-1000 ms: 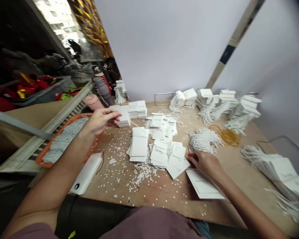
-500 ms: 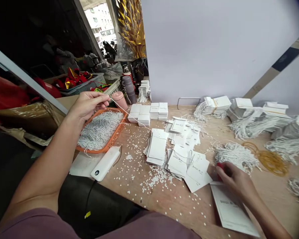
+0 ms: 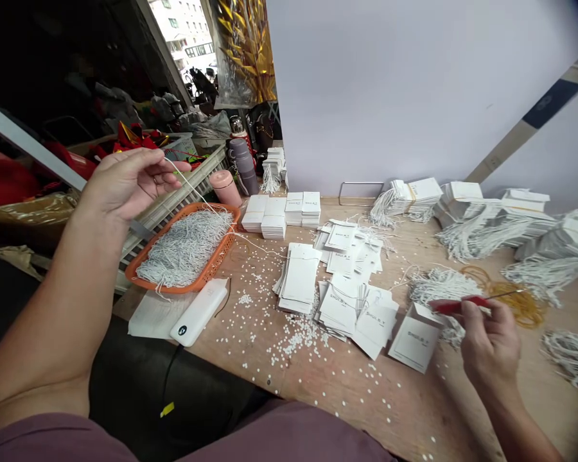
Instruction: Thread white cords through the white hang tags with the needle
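Observation:
My left hand is raised over the far left of the basket, thumb and forefinger pinched on a white string. The string runs down past the basket rim toward a stack of blank white tags. In my right hand is a red-handled tool with a thin metal shaft pointing right; I cannot make out its tip. Just left of that hand a printed white tag lies beside other printed tags. A pile of white strings lies behind the tool.
An orange basket holds many white strings. A white power bank lies in front. Small white paper dots litter the wooden table. Bundled tags line the wall; yellow rubber bands lie right. A pink cup stands behind.
My left hand has moved left and up, drawing the string with it. My right hand has shifted right, lifting off the tag, and the red-handled tool now shows plainly.

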The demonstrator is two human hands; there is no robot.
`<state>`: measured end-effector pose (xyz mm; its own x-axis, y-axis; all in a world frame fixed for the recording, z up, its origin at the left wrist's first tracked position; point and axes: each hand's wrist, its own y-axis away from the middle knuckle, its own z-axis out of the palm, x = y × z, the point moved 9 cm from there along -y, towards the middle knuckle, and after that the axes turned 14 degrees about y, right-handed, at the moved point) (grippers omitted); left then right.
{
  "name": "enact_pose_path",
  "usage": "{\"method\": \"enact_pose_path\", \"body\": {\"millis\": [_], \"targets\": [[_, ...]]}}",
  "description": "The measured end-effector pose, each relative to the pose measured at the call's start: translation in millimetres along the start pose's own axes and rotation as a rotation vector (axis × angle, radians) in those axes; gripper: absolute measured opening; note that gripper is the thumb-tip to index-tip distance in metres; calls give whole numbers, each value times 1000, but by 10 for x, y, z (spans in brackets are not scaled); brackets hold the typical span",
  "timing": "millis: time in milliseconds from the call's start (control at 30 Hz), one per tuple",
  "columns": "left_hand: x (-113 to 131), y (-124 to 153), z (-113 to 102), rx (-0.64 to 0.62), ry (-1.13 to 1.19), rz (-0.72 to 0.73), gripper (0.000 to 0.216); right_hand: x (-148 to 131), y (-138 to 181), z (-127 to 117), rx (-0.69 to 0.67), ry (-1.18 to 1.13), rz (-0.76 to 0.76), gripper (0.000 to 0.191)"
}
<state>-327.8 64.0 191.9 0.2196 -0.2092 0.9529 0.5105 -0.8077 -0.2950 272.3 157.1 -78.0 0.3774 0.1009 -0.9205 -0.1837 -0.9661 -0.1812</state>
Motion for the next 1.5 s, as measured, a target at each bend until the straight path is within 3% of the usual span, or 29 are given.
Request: {"method": "enact_pose_path", "body": {"millis": [200,300,400,467,533,633,733,867,967,1067,1133,1200,1267,1333,1400,1500], "targets": [[136,-10,-99,106,-26,101,19,-122,12,-85,73,-191,19,24],[-14,67,78,31,-76,58,34,-198,-1,-22,-25,21,-75,25],[-566,293,620,-193,-67,-96,33,-265,62,186,-186,377,-198,28],[-1072,555,1120,-374,-52,-203,27,-281,99,258,-209,348,-182,29],[-1525,821,1589,-508,-140,-208,23,-297,104,260,-173,206,-133,28],[-1953,1023,2025,-491,-311,-91,13,-287,58,145,-77,86,-85,30],[-2102,1063,2258,-469,-391,6,5,-205,-20,-23,-8,82,-44,30],[-2034,1034,2331,-533,-470,69,10,-137,-38,-123,10,84,-4,27],[-1892,848,2102,-522,-522,73,14,-140,5,-101,18,31,-30,25],[-1621,536,1747,-315,-622,153,15,-58,53,-86,35,33,-19,24],[-1366,551,1764,-236,-723,284,42,-45,114,-111,58,69,-59,23],[-1264,856,2162,-443,-559,283,41,-51,199,-127,63,102,-106,21],[-1343,1402,2779,-777,-319,94,28,-46,282,-127,51,128,-129,18],[-1370,2010,3397,-1055,-212,55,26,-45,344,-110,23,177,-153,14],[-1357,2420,3862,-1181,-235,199,26,-74,387,-89,-13,243,-209,12],[-1514,2675,4283,-1249,-460,338,34,-128,444,-121,-37,295,-298,13]]}}
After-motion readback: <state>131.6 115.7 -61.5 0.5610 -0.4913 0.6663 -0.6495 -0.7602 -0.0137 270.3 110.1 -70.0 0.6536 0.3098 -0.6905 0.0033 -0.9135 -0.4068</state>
